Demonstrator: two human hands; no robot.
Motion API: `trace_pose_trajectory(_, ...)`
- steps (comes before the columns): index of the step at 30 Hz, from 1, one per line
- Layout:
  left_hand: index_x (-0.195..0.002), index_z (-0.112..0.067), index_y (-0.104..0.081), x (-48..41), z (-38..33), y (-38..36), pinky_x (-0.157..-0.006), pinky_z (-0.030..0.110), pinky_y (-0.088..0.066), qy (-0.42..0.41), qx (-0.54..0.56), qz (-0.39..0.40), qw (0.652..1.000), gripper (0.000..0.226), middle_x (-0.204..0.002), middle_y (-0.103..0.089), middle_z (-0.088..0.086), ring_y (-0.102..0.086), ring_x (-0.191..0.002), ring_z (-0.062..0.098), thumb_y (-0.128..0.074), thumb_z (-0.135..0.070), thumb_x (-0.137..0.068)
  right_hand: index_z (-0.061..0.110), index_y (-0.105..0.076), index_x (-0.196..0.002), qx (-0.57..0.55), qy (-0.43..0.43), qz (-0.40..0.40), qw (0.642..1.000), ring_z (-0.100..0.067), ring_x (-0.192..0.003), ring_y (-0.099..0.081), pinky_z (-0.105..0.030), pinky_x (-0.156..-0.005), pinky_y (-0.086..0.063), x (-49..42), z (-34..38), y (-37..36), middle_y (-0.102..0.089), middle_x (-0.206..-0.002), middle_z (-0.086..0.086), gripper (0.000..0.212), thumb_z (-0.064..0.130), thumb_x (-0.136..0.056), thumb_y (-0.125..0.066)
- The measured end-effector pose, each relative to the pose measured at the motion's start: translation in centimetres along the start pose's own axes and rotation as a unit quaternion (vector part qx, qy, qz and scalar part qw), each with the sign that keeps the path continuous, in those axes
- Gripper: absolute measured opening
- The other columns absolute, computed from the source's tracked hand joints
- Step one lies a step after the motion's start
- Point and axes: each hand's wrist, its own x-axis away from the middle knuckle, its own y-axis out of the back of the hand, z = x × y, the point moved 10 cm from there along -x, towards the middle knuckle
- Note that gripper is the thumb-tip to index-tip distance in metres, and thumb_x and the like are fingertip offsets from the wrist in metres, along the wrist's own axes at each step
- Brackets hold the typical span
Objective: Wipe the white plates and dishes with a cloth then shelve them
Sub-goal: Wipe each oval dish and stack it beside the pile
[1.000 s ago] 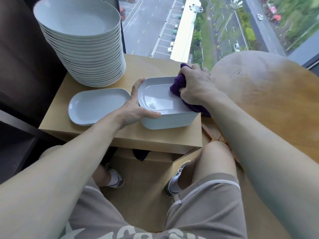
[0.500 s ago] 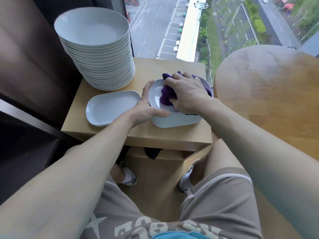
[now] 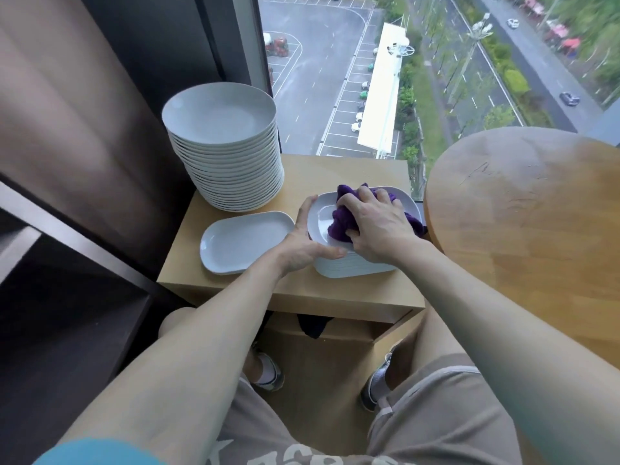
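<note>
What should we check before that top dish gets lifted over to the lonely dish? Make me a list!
1. Cloth held firmly: ok. The right hand grips the purple cloth and presses it into the top dish.
2. Dishes steadied: ok. The left hand braces the near left corner of the dish stack.
3. Top dish wiped all over: cannot tell. The cloth and hand cover much of it.
4. Landing spot free: ok. The single dish to the left has nothing on it.
5. Stack fully on the wooden table: ok, though it sits near the front edge.
</note>
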Motion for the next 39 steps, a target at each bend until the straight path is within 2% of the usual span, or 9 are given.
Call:
trace_pose_trajectory(7, -0.153, -0.062, -0.007, 0.3, -0.5, 0.2, -0.107, 0.038, -0.047, 0.017, 0.004, -0.015, 1.0, 0.115, -0.145, -0.051, -0.011, -0.053, -0.131, 0.013, -0.086, -0.032, -0.075, 0.028, -0.046, -0.132, -0.023, -0.012, 0.007, 1.0, -0.033, -0.119, -0.041, -0.051, -0.097, -0.035, -0.3, -0.1, -0.1, -0.046, -0.134, -0.003, 0.045, 0.038, -0.091, -0.06)
trace_pose_trajectory(10, -0.16, -0.041, -0.012, 0.8, -0.5, 0.9, -0.11, 0.043, -0.046, 0.024, 0.03, -0.074, 0.997, 0.099, -0.148, -0.047, -0.006, -0.052, -0.133, 0.018, -0.078, -0.03, -0.088, 0.029, -0.046, -0.132, -0.029, -0.015, 0.004, 0.999, -0.033, -0.118, -0.042, -0.05, -0.096, -0.035, -0.3, -0.2, -0.2, -0.046, -0.132, -0.003, 0.043, 0.036, -0.091, -0.059)
trace_pose_trajectory(12, -0.147, -0.021, -0.028, 1.4, -0.2, 1.7, -0.108, 0.045, -0.049, 0.033, 0.029, -0.13, 0.991, 0.08, -0.137, -0.052, -0.003, -0.055, -0.125, 0.017, -0.078, -0.034, -0.087, 0.029, -0.046, -0.131, -0.036, -0.017, 0.002, 0.999, -0.033, -0.116, -0.042, -0.05, -0.096, -0.035, -0.3, -0.3, -0.3, -0.047, -0.131, -0.003, 0.043, 0.034, -0.091, -0.059)
trace_pose_trajectory(14, -0.123, -0.018, -0.041, 2.1, 0.2, 2.7, -0.102, 0.047, -0.053, 0.048, 0.024, -0.183, 0.982, 0.06, -0.118, -0.053, -0.004, -0.057, -0.113, 0.016, -0.075, -0.044, -0.082, 0.03, -0.047, -0.131, -0.051, -0.024, 0.003, 0.998, -0.033, -0.116, -0.042, -0.051, -0.098, -0.036, -0.3, -0.3, -0.1, -0.047, -0.131, -0.003, 0.043, 0.033, -0.09, -0.06)
trace_pose_trajectory(17, -0.089, -0.016, -0.049, 2.9, 0.4, 3.5, -0.076, 0.037, -0.05, 0.067, -0.063, -0.217, 0.972, 0.034, -0.088, -0.057, -0.002, -0.055, -0.079, 0.019, -0.067, -0.045, -0.091, 0.032, -0.046, -0.133, -0.075, -0.046, 0.006, 0.996, -0.033, -0.119, -0.042, -0.053, -0.103, -0.034, 0.1, -0.3, 0.0, -0.047, -0.133, -0.002, 0.047, 0.032, -0.088, -0.061)
trace_pose_trajectory(19, -0.079, -0.016, -0.048, 3.0, 0.3, 3.2, -0.067, 0.034, -0.043, 0.074, -0.092, -0.211, 0.97, 0.032, -0.076, -0.055, 0.003, -0.051, -0.071, 0.021, -0.062, -0.044, -0.09, 0.033, -0.047, -0.133, -0.087, -0.054, 0.005, 0.995, -0.032, -0.119, -0.042, -0.052, -0.103, -0.034, 0.3, -0.2, 0.1, -0.048, -0.133, -0.001, 0.048, 0.031, -0.087, -0.062)
trace_pose_trajectory(29, -0.072, -0.016, -0.043, 3.7, -1.5, 4.0, -0.061, 0.034, -0.033, 0.085, -0.152, -0.198, 0.965, 0.024, -0.068, -0.044, 0.007, -0.04, -0.062, 0.022, -0.057, -0.028, -0.088, 0.033, -0.054, -0.126, -0.174, -0.117, -0.041, 0.977, -0.027, -0.115, -0.043, -0.047, -0.1, -0.038, 0.3, -3.0, 2.9, -0.052, -0.122, 0.002, 0.041, 0.029, -0.086, -0.064)
trace_pose_trajectory(35, -0.072, -0.014, -0.048, 4.9, -3.7, 3.9, -0.053, 0.025, -0.043, 0.053, -0.048, -0.187, 0.98, 0.025, -0.069, -0.073, 0.007, -0.075, -0.068, 0.022, -0.052, -0.014, -0.097, 0.033, -0.059, -0.122, -0.217, -0.121, -0.053, 0.967, -0.027, -0.114, -0.044, -0.049, -0.103, -0.04, 0.7, -3.6, 3.4, -0.053, -0.118, 0.002, 0.039, 0.028, -0.084, -0.063)
trace_pose_trajectory(39, -0.077, -0.013, -0.046, 6.2, -4.7, 4.2, -0.048, 0.021, -0.05, 0.027, 0.057, -0.183, 0.981, 0.025, -0.074, -0.074, 0.016, -0.079, -0.08, 0.033, -0.056, -0.005, -0.099, 0.035, -0.061, -0.118, -0.238, -0.105, -0.065, 0.963, -0.026, -0.109, -0.048, -0.048, -0.1, -0.044, 0.8, -3.4, 3.6, -0.053, -0.109, 0.005, 0.038, 0.034, -0.08, -0.063)
